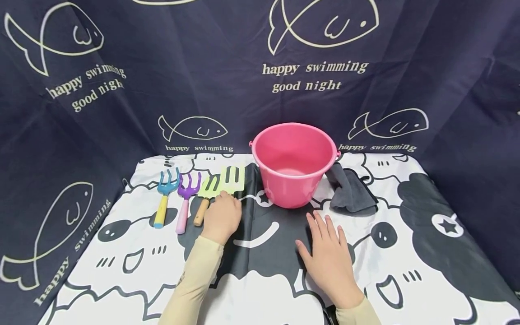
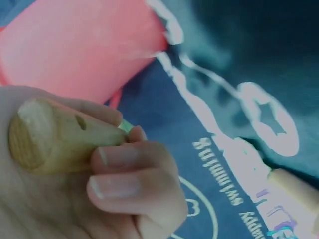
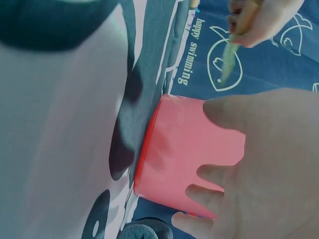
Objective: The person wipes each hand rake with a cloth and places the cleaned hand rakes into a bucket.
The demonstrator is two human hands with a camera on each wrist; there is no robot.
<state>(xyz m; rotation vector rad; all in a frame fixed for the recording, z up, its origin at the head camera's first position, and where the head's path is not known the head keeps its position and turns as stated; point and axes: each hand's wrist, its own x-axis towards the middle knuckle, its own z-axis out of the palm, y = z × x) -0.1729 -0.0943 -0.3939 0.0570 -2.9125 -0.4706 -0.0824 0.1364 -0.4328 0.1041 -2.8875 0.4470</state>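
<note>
My left hand [image 1: 222, 216] grips the wooden handle [image 2: 70, 137] of a sand shovel with a light green slotted head [image 1: 233, 179]; the handle is mostly hidden by the hand in the head view. A second green slotted shovel [image 1: 209, 186] lies just left of it, its wooden handle [image 1: 201, 212] towards me. My right hand [image 1: 331, 259] is palm down with its fingers straight and spread, in front of a pink bucket [image 1: 290, 192]. Nothing is in that hand.
Further left lie a purple fork [image 1: 188, 189] with a pink handle and a blue fork [image 1: 167, 186] with a yellow handle. A dark grey cloth [image 1: 352, 194] lies folded right of the bucket. Dark blue fabric [image 1: 243, 90] with fish drawings hangs behind the table.
</note>
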